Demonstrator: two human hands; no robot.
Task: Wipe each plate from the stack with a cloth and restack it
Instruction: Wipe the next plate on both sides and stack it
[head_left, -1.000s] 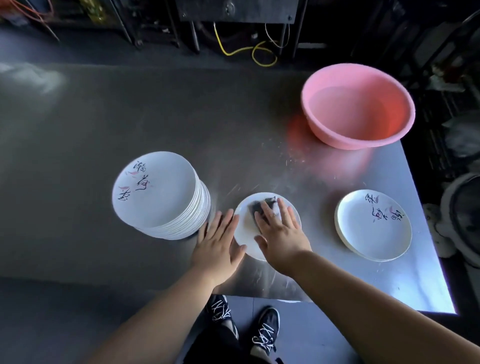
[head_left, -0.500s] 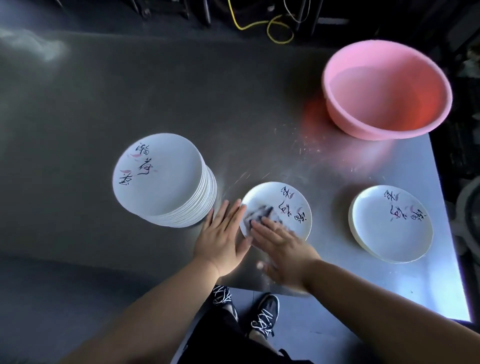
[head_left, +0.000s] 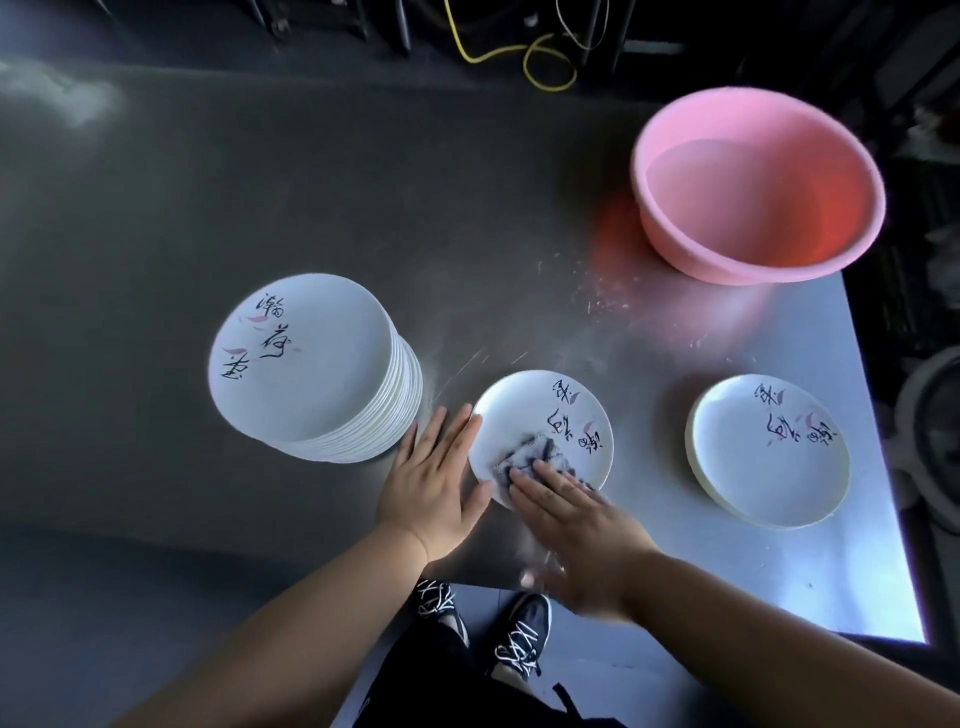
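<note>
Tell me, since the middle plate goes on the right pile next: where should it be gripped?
Probably at the far-right rim of the middle plate, coming from the right. It lies flat on the table, and that edge is bare. The cloth and right hand cover the near part; the left hand blocks the left edge.

Stack (head_left: 306, 364) left, cloth (head_left: 524, 457) on middle plate (head_left: 543, 431), basin (head_left: 758, 187) behind.

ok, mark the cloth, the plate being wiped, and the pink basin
cloth (head_left: 524, 457): head view, on its bunched grey middle, ahead of the fingertips.
plate being wiped (head_left: 524, 410): head view, on the bare white centre.
pink basin (head_left: 675, 111): head view, on the far-left rim.
</note>
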